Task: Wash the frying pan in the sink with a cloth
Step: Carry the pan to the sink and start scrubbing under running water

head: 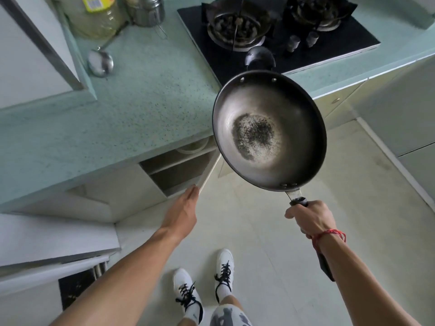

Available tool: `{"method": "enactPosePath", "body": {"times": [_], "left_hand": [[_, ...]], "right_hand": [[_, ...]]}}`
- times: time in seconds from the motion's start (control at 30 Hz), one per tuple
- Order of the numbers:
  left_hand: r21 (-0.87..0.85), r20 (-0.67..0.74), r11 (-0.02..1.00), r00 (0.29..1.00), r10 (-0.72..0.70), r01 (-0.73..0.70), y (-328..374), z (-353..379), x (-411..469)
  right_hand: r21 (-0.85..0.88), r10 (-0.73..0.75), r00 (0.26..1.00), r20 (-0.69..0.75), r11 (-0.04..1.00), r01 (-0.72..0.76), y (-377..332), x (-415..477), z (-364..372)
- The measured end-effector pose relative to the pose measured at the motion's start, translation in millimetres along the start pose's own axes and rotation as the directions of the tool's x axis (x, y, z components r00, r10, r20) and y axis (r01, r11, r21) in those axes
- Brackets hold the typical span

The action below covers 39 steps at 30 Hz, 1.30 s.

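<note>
The right hand (308,217) is clenched round the black handle (299,201) of the round dark metal frying pan (269,130); the grip sits at the front of the handle, close to the bowl, which judging by the pose gives better control of the weight. The pan is in mid-air, clear of any support, over the pale tiled floor (282,255) and just off the edge of the pale green speckled surface (141,90); the bowl faces upward, roughly level, so the charred patch (255,135) at its centre is exposed for inspection.

The left hand (186,208) grasps nothing; its fingers are extended, with the tips against the edge of the white cabinet door (209,172), which stands open below the surface; the pose suggests the door is being pushed or steadied, though which cannot be determined.

The black gas hob (294,55) lies beyond the pan; neither sink nor cloth is in view; washing has therefore not yet begun, and the pan must first be carried to the sink.
</note>
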<state>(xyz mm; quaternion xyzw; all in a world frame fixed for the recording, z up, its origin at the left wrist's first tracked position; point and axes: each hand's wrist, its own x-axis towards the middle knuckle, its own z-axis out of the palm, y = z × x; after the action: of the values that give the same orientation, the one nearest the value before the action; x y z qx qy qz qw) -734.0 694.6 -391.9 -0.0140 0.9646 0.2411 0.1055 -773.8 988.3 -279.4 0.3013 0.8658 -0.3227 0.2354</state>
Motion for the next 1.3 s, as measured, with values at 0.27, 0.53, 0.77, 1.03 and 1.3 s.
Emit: {"method": "enactPosePath", "body": {"times": [0.27,0.53,0.77,1.03,1.3], "left_hand": [[0.313,-0.079,0.948,0.993,0.089,-0.060,-38,-37,22],[0.499,-0.050,0.866,0.999,-0.018,0.040,-49,-74,49],[0.420,-0.043,0.875,0.968,-0.247,0.242,-59,-101,68],[0.434,-0.102,0.839,0.943,-0.316,0.328,-76,-107,85],[0.463,-0.205,0.817,0.938,-0.279,0.344,-87,-97,92]], "right_hand": [[-0.026,-0.023,1.000,-0.005,0.999,0.023,-14,6,0],[-0.022,-0.018,1.000,-0.006,1.000,0.018,-22,11,-2],[-0.036,0.000,1.000,-0.004,0.999,0.000,-21,20,-5],[-0.037,0.012,1.000,-0.012,0.999,-0.012,-23,28,-3],[-0.069,0.009,1.000,-0.010,0.998,-0.010,-32,32,1]]}}
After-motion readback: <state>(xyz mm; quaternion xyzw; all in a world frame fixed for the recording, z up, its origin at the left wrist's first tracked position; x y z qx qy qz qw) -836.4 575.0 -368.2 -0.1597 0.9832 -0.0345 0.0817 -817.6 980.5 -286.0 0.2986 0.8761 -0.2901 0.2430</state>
